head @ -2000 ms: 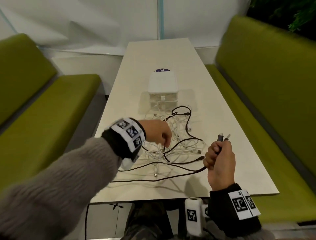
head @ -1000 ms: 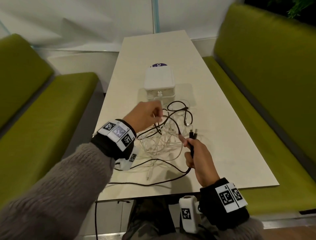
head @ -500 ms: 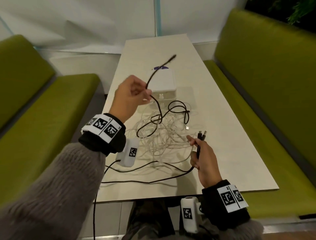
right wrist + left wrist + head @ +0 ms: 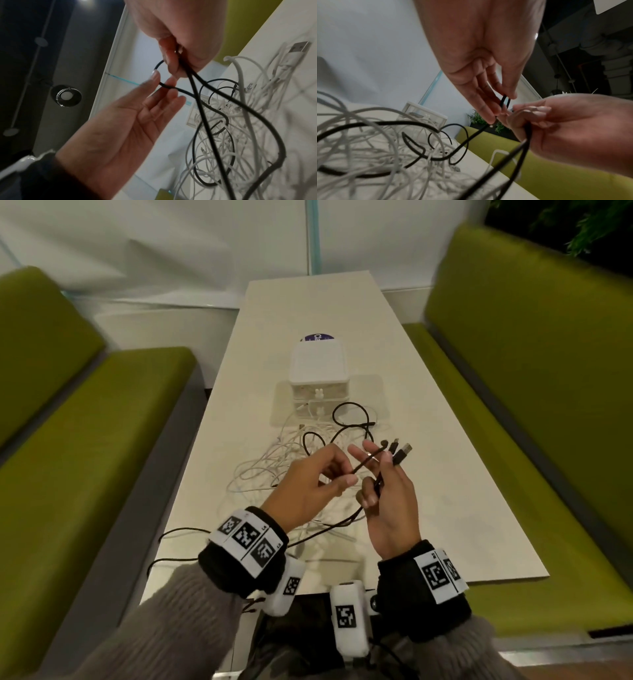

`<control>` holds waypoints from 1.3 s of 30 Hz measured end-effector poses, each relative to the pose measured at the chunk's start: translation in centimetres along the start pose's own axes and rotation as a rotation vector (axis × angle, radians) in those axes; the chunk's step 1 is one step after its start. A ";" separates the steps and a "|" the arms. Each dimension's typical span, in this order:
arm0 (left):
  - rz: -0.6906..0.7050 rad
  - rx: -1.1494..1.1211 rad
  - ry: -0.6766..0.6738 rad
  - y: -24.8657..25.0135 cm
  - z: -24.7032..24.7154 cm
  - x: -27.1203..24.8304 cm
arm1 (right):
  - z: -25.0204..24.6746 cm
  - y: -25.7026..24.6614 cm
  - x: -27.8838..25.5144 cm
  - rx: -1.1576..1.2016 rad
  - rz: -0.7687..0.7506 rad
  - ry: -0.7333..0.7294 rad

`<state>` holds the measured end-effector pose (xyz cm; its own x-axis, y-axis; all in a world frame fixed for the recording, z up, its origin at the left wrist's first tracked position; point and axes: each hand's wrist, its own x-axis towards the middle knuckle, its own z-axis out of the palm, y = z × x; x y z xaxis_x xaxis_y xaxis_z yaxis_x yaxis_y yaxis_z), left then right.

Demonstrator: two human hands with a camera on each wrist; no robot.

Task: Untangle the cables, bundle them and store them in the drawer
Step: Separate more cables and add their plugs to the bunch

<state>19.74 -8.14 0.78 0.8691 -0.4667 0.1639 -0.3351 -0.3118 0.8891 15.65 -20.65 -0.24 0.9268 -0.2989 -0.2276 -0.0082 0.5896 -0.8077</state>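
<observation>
A tangle of white cables point(image 4: 270, 463) point(image 4: 368, 155) point(image 4: 248, 108) lies on the pale table point(image 4: 445, 474), with black cable point(image 4: 349, 419) point(image 4: 419, 125) point(image 4: 205, 121) looped through it. Both hands are raised above the pile, close together. My left hand point(image 4: 347, 475) point(image 4: 498, 115) point(image 4: 163, 83) pinches a free black cable end between thumb and forefinger. My right hand point(image 4: 378, 481) point(image 4: 529, 113) point(image 4: 176, 67) grips black cable strands, and two plugs point(image 4: 400, 450) stick out above its fingers. The white drawer box point(image 4: 320, 371) point(image 4: 426, 115) stands behind the pile.
Green benches point(image 4: 85, 440) point(image 4: 531, 388) run along both sides of the table. A purple round sticker point(image 4: 317, 337) shows behind the box. Black cable point(image 4: 171, 546) hangs over the table's near-left edge. A white USB plug point(image 4: 300, 47) lies in the tangle.
My left hand, which held a black cable end up high at the left, has come down and right to meet the right hand. The right hand kept its plugs and rose slightly.
</observation>
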 end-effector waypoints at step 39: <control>-0.190 0.497 0.061 -6.1 -5.2 2.7 | -2.0 -3.8 -1.0 -0.042 -0.403 0.155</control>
<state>26.00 -3.24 -1.98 0.9459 -0.3195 0.0570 -0.2885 -0.7474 0.5985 13.95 -24.11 2.00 0.7915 -0.6102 0.0339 0.3242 0.3723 -0.8696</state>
